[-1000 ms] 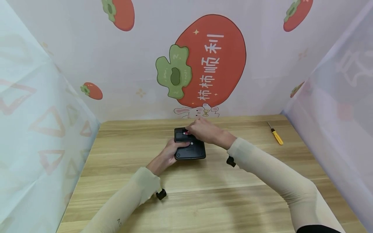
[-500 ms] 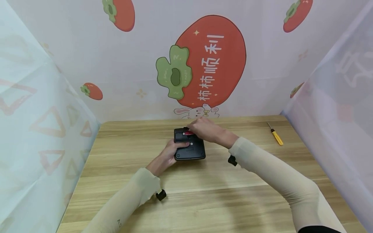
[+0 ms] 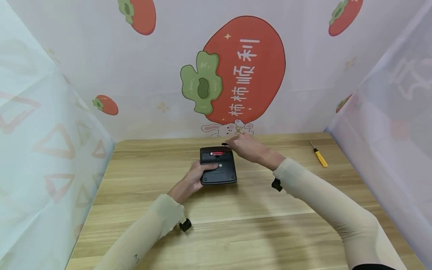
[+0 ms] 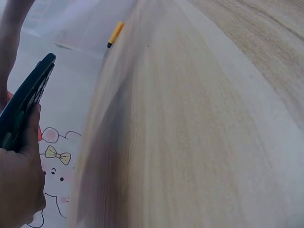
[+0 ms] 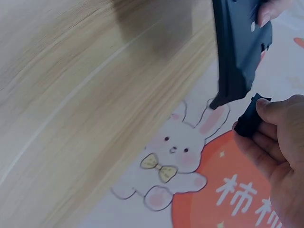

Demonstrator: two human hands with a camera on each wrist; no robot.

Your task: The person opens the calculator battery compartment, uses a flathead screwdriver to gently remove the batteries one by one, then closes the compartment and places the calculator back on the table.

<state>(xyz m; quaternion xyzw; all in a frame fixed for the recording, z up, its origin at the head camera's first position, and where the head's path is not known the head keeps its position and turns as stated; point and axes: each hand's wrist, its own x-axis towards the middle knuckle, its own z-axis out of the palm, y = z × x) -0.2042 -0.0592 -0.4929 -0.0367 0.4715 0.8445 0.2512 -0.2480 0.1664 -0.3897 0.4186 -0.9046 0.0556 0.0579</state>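
Note:
My left hand (image 3: 194, 175) grips a black calculator (image 3: 222, 175) by its left side, thumb across the back, which faces up toward the head camera. A red battery (image 3: 218, 153) lies in the uncovered slot near the calculator's far end. Just past the far right corner, my right hand (image 3: 249, 148) pinches a small black battery cover (image 5: 250, 118) between thumb and fingers, apart from the calculator. In the left wrist view the calculator (image 4: 23, 102) is seen edge-on, with pale keys along its lower face.
A screwdriver (image 3: 320, 157) with a yellow handle lies at the right of the wooden table (image 3: 229, 232). Behind the table hangs a white cloth backdrop (image 3: 162, 67) with printed persimmons and a rabbit; similar cloth stands along both sides.
My right hand has lifted the battery cover off and moved it right, away from the calculator. The red battery, partly covered before, now shows fully. My left hand has barely moved.

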